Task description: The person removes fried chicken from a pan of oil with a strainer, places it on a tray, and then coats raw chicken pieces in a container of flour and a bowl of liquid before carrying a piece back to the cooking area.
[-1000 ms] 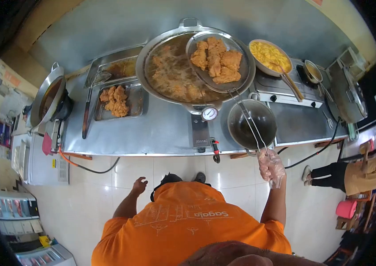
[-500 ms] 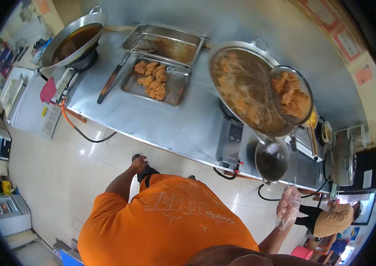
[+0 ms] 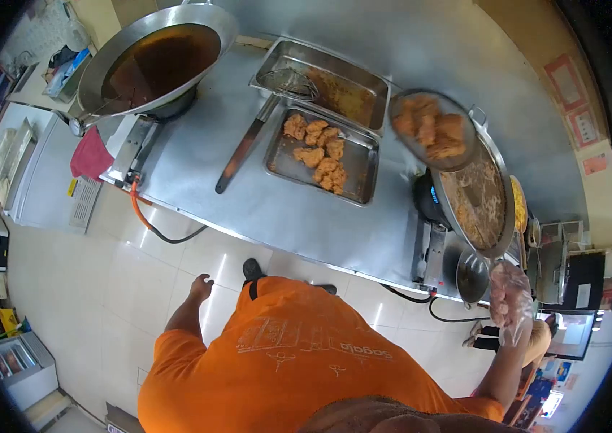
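Observation:
My right hand [image 3: 511, 292], in a clear plastic glove, is closed at the right. Its fingers wrap round the handle of a round skimmer [image 3: 401, 148], though the handle barely shows. In the skimmer lie several pieces of fried chicken [image 3: 428, 130], blurred by motion. The skimmer is above the left rim of a large wok [image 3: 508, 198] with bubbling oil. More fried chicken [image 3: 329, 175] rests in a shallow steel tray [image 3: 360, 162] to the left. My left hand [image 3: 201, 287] hangs beside my body over the floor, loosely open and holding nothing.
Another wok [image 3: 228, 35] holds dark oil at the back left. A second steel tray [image 3: 270, 58] stands behind the chicken tray. A wire skimmer [image 3: 237, 159] lies across its edge. A small pan [image 3: 472, 276] is below the frying wok. Another person [image 3: 538, 339] is at the far right.
My right hand has swung the loaded skimmer from the right side of the frying wok to its left rim, nearer the trays. The view has turned, and my left hand hangs farther out.

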The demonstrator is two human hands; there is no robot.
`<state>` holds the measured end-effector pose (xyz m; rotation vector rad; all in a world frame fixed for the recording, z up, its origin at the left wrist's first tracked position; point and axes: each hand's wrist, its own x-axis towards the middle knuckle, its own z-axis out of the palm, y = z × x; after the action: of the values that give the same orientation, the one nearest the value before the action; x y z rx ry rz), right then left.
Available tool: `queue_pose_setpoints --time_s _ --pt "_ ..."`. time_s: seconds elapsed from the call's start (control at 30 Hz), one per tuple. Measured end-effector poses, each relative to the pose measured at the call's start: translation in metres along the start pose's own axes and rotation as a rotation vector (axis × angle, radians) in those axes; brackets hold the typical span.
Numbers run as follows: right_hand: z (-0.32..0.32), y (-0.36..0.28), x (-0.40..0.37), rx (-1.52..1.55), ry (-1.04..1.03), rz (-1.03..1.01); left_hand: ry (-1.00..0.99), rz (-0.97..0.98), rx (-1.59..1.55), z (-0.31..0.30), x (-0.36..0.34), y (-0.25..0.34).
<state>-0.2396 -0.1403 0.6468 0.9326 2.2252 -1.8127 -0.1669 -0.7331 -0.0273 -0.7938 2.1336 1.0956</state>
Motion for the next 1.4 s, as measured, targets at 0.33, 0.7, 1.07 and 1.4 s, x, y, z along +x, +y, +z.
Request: queue_pose_setpoints --time_s 0.33,0.7,1.07,1.4 --pt "0.145 -0.067 0.083 -0.404 -0.238 0.455 0.009 -0.103 -0.279 -0.006 -0.009 -0.025" --pt "0.171 -0.153 0.105 -0.657 -0.243 0.436 -0.09 -0.266 -0.437 0.03 -0.04 -0.05" --pt "0.183 -0.164 0.081 -0.856 -0.034 0.409 -0.013 -0.112 -0.551 -0.019 -0.005 0.0" --pt "0.175 -0.176 0.097 -0.866 -0.015 0.056 0.002 -0.215 -0.593 -0.023 -0.037 -0.026"
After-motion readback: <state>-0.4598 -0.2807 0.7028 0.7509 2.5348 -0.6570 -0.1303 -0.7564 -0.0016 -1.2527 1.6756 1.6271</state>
